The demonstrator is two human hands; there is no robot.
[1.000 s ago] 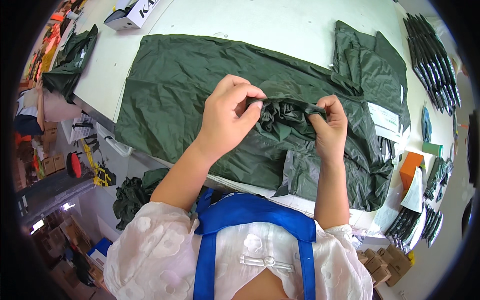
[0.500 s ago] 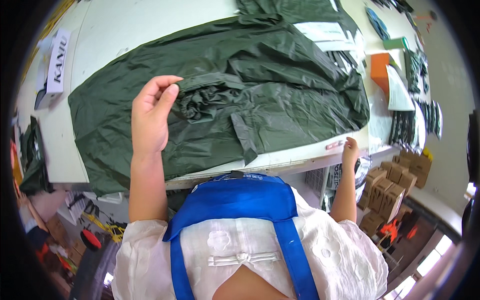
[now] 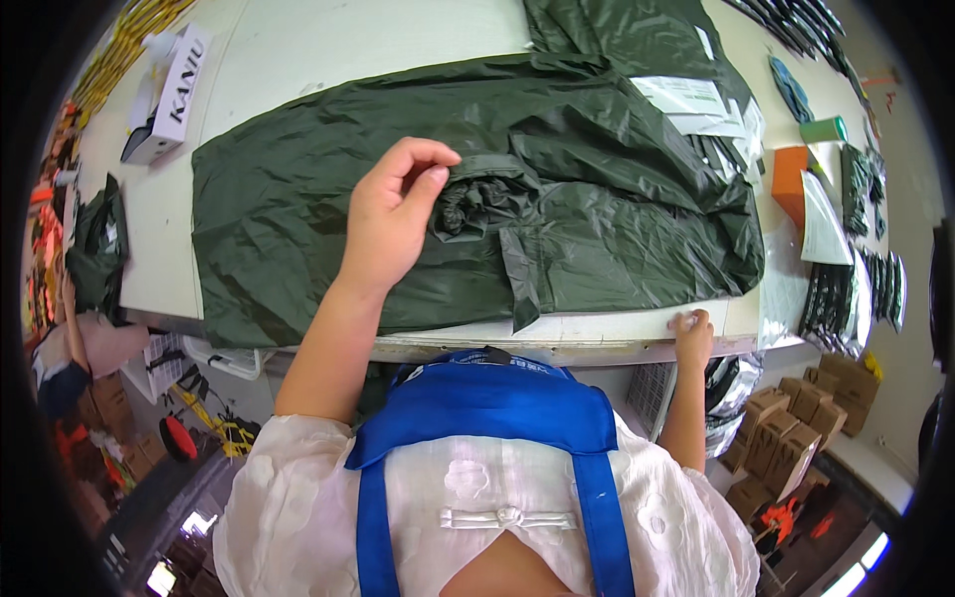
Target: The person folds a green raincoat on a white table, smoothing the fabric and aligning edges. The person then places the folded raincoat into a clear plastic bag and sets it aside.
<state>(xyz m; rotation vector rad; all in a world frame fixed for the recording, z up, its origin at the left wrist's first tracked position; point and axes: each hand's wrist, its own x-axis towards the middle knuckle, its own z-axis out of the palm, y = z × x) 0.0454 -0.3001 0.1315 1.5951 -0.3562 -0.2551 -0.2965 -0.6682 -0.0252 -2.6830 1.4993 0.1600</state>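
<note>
A dark green, shiny garment lies spread and creased over the white table before me. My left hand is closed in a pinch on the garment's edge, near a rolled, gathered part with an elastic-looking opening. A loose flap hangs from it toward the front edge. At the table's front edge, right of the garment, my right hand is closed with fingers curled together. Whatever it may hold is mostly hidden; the small pink tool seen earlier beside it no longer shows.
Another dark green garment lies at the back, with white papers beside it. On the right are an orange box, a green roll and packed dark bundles. A white box stands left; another person is far left.
The view has shifted, so the table appears further right. My left hand keeps its pinch on the garment. My right hand has closed over where the pink tool lay.
</note>
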